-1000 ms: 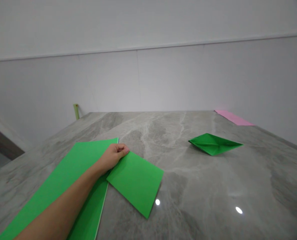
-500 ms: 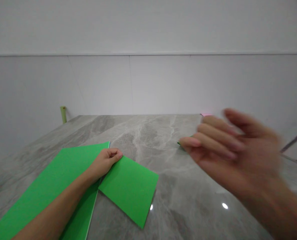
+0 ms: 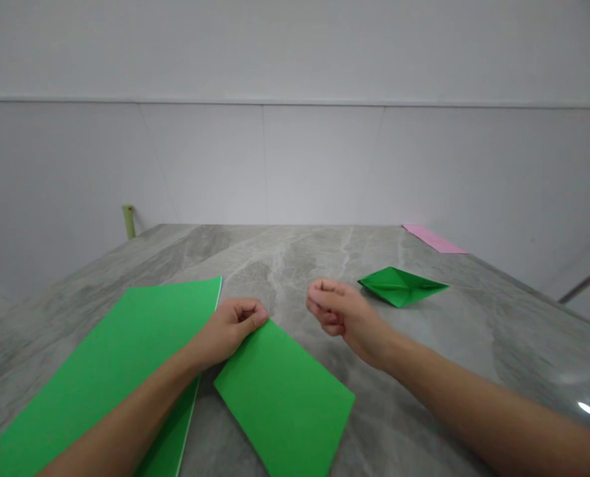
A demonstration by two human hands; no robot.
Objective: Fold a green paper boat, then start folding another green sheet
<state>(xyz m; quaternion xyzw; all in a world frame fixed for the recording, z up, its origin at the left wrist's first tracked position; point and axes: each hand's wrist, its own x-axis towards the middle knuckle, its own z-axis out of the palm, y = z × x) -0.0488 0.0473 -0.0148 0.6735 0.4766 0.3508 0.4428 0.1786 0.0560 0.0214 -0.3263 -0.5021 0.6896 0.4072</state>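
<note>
My left hand [image 3: 232,326] is curled, its thumb and fingers pinching the far corner of a small green paper sheet [image 3: 285,401] that lies flat on the grey marble table [image 3: 299,258]. My right hand [image 3: 342,315] hovers just right of that corner, its fingers curled in with nothing visible in them. A larger stack of green sheets [image 3: 120,358] lies under my left forearm. A folded green paper boat shape [image 3: 401,287] rests further back to the right.
A pink sheet [image 3: 434,238] lies at the table's far right corner. A small green post [image 3: 128,221] stands at the far left corner. A white wall runs behind the table. A metal bar [image 3: 585,281] shows at the right edge.
My right hand came in from the right, blurred and spread, and has now dropped and curled beside the sheet's corner. The small sheet has slid slightly toward me with my left hand.
</note>
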